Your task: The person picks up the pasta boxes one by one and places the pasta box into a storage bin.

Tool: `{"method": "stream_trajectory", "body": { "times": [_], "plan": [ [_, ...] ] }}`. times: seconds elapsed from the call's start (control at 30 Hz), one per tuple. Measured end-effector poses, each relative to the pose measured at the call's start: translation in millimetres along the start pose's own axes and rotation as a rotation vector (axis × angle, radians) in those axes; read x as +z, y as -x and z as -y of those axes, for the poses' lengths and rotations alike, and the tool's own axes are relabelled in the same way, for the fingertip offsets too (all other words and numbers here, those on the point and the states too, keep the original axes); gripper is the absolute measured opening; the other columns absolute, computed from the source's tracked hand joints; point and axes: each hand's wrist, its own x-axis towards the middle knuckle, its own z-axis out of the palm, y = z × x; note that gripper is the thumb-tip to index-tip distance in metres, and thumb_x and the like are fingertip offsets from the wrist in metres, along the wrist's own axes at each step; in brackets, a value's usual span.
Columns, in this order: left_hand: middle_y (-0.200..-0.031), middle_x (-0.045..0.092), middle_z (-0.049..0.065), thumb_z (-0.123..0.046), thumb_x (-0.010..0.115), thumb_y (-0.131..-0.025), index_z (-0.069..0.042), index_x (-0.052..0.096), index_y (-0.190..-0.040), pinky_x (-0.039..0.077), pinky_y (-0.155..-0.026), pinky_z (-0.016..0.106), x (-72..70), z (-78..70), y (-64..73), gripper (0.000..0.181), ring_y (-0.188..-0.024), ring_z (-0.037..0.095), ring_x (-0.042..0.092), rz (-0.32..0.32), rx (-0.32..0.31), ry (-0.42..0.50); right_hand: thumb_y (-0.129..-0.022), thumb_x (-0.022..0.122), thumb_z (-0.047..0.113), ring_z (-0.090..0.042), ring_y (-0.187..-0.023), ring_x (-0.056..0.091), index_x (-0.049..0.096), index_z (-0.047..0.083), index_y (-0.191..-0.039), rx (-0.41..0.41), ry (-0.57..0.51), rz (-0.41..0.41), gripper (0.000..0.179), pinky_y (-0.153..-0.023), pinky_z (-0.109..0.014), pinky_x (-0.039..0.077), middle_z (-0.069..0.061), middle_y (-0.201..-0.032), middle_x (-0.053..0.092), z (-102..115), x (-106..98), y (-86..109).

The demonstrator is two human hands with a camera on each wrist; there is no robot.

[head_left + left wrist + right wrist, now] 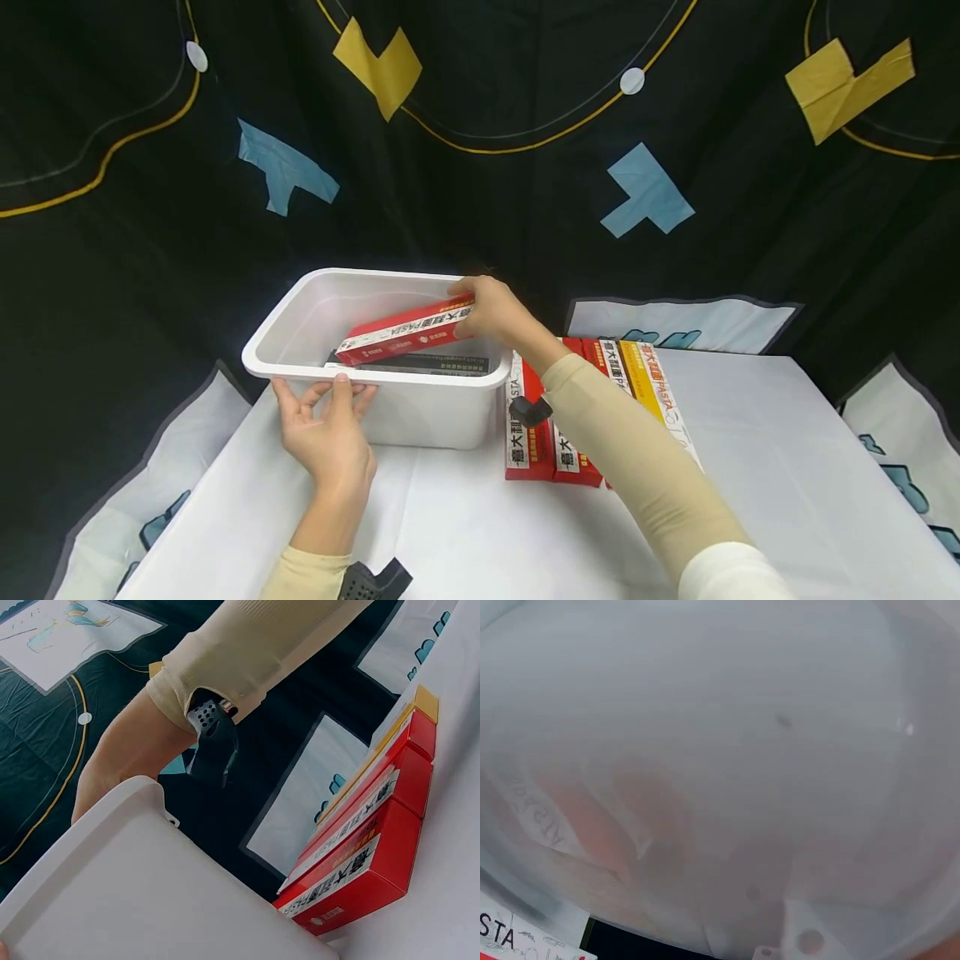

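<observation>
The left hand [326, 437] touches a white bin [431, 417] at its front rim, fingers parted and loosely bent. Inside the bin, a dark box [442, 363] lies low, and a red pasta box [401, 332] slants above it, left end down. The right hand [497, 312] pinches the raised right end, thumb and fingers closed on it. To the right, red boxes [534, 446] and a yellow box [643, 375] sit side by side on the white table [480, 525]. The left wrist view adds the row's end faces but hides the right hand; the right wrist view is mostly pale blur.
</observation>
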Motion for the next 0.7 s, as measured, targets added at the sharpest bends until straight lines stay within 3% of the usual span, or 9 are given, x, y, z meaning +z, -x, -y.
{"method": "stream_trajectory", "body": {
  "times": [0.13, 0.27, 0.4, 0.57, 0.7],
  "plan": [
    [-0.12, 0.044, 0.018, -0.006, 0.071, -0.089, -0.032, 0.012, -0.157, 0.06, -0.082, 0.04, -1.2, 0.7, 0.4, 0.093, -0.087, 0.026, 0.066, 0.005, 0.009, -0.006, -0.074, 0.081, 0.004, -0.025, -0.112, 0.049, 0.062, 0.009, -0.127, -0.084, 0.147, -0.106, 0.057, -0.091, -0.036, 0.057, -0.008, -0.13, 0.054, 0.5, 7.1, 3.7],
    [-0.12, 0.045, 0.017, -0.006, 0.07, -0.089, -0.032, 0.012, -0.157, 0.06, -0.082, 0.04, -2.1, 0.9, 1.5, 0.093, -0.088, 0.026, 0.067, 0.009, 0.014, -0.011, -0.077, 0.075, 0.002, -0.026, -0.119, 0.048, 0.061, 0.009, -0.129, -0.151, 0.245, -0.157, 0.054, -0.097, -0.036, 0.054, -0.009, -0.137, 0.05, -0.6, 8.9, 10.7],
    [-0.117, 0.045, 0.017, -0.004, 0.07, -0.089, -0.032, 0.013, -0.157, 0.06, -0.081, 0.041, -1.1, 2.0, 1.9, 0.093, -0.085, 0.026, 0.066, 0.0, 0.021, 0.006, -0.081, 0.074, 0.01, -0.025, -0.118, 0.05, 0.06, 0.012, -0.131, -0.159, 0.179, -0.186, 0.052, -0.097, -0.036, 0.053, -0.006, -0.138, 0.051, -7.3, 3.8, 22.6],
    [-0.116, 0.045, 0.017, -0.002, 0.069, -0.089, -0.031, 0.013, -0.157, 0.06, -0.08, 0.042, 0.7, 2.2, 0.4, 0.092, -0.084, 0.025, 0.066, -0.005, 0.031, 0.016, -0.082, 0.072, 0.02, -0.026, -0.111, 0.055, 0.059, 0.016, -0.132, -0.116, 0.01, -0.227, 0.051, -0.096, -0.039, 0.054, -0.003, -0.133, 0.055, -20.1, -10.0, 44.7],
    [-0.117, 0.045, 0.017, -0.002, 0.069, -0.09, -0.032, 0.014, -0.157, 0.06, -0.08, 0.041, -0.3, 2.0, 0.1, 0.091, -0.086, 0.026, 0.066, -0.003, 0.026, 0.009, -0.085, 0.07, 0.023, -0.022, -0.119, 0.053, 0.056, 0.018, -0.134, -0.066, -0.102, -0.225, 0.052, -0.102, -0.036, 0.05, -0.001, -0.136, 0.054, -34.5, -21.3, 64.1]
  ]
}}
